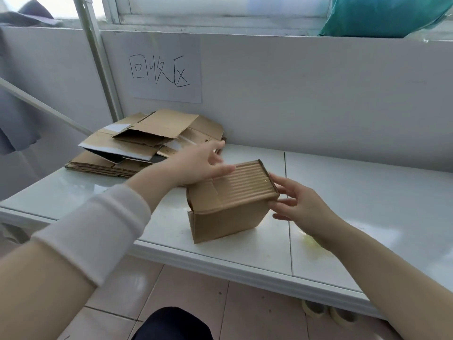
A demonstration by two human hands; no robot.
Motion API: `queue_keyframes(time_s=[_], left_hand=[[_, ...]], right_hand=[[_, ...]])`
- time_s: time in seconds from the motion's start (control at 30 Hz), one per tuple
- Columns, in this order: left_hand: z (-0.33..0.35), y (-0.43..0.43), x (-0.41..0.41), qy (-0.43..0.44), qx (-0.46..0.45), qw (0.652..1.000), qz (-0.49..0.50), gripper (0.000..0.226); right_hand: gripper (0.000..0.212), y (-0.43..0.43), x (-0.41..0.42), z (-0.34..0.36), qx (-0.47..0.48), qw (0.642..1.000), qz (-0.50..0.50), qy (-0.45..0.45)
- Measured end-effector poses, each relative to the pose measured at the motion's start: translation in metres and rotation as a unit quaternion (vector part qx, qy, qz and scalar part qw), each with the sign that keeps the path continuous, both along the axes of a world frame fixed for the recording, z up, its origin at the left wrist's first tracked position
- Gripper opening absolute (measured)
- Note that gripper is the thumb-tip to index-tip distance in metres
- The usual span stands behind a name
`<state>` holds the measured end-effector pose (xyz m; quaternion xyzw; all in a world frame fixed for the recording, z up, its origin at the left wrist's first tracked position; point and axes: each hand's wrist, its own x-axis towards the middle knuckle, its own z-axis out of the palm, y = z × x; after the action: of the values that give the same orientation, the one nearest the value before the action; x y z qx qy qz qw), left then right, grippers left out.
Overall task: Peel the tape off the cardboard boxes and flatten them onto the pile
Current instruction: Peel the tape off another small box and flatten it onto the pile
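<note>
Frames cardboard box [232, 207] on glossy white surface [367, 192] with left grip [196, 165] and right grip [304, 207], both open-fingered, empty, near flattened pile [147, 143] under wall sign [166, 69].

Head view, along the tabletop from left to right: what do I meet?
First the flattened cardboard pile → left hand, fingers over the box's top-left → cardboard box → right hand at the box's right edge.

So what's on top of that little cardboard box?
Only the left hand, its fingers lying over the box at its back left edge; the rest of the ribbed top shows. What the fingers cover, and the inside, cannot be seen.
</note>
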<state>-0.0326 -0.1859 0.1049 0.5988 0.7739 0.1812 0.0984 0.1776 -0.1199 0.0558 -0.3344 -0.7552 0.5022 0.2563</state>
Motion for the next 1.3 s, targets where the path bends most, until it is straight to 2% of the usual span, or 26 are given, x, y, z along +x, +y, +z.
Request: queue_keyframes(time_s=[0.07,0.17,0.3,0.4,0.53,0.63,0.73,0.87,1.07,1.17,1.23,1.3], left_hand=[[0.004,0.004,0.004,-0.012,-0.079,0.997,-0.014,0.067],[0.001,0.003,0.012,-0.044,-0.112,0.992,-0.026,0.050],[-0.007,0.002,0.022,-0.147,-0.110,0.983,-0.010,0.049],[-0.006,-0.002,0.022,-0.261,-0.124,0.957,-0.016,0.050],[-0.007,-0.005,0.025,-0.354,-0.126,0.926,-0.017,0.034],[-0.014,-0.005,0.030,-0.387,-0.134,0.912,0.002,0.030],[-0.018,-0.002,0.037,-0.404,-0.130,0.905,0.007,0.029],[-0.021,0.003,0.043,-0.404,-0.132,0.905,0.014,0.029],[-0.022,0.006,0.041,-0.417,-0.143,0.897,0.019,0.024],[-0.020,0.007,0.041,-0.417,-0.137,0.898,0.020,0.020],[-0.020,0.006,0.041,-0.422,-0.137,0.896,0.017,0.022],[-0.020,0.006,0.042,-0.425,-0.139,0.894,0.016,0.021]], right_hand=[[0.051,-0.007,-0.001,-0.003,-0.060,0.998,-0.021,0.031],[0.046,-0.016,-0.005,-0.012,-0.151,0.983,-0.062,0.085],[0.037,-0.016,-0.014,-0.013,-0.170,0.972,-0.103,0.124],[0.037,-0.014,-0.017,-0.005,-0.164,0.972,-0.105,0.130],[0.028,-0.011,-0.019,0.003,-0.151,0.976,-0.110,0.112],[0.012,-0.013,-0.018,0.002,-0.175,0.975,-0.109,0.077],[0.013,-0.011,-0.016,-0.004,-0.224,0.966,-0.117,0.059],[0.019,-0.007,-0.017,-0.006,-0.244,0.959,-0.126,0.075],[0.027,-0.003,-0.024,-0.005,-0.222,0.967,-0.109,0.061],[0.022,0.002,-0.019,0.005,-0.202,0.977,-0.067,-0.001],[0.021,0.010,-0.012,0.012,-0.121,0.989,-0.026,-0.076],[0.029,0.020,-0.005,0.022,0.033,0.991,-0.005,-0.129]])
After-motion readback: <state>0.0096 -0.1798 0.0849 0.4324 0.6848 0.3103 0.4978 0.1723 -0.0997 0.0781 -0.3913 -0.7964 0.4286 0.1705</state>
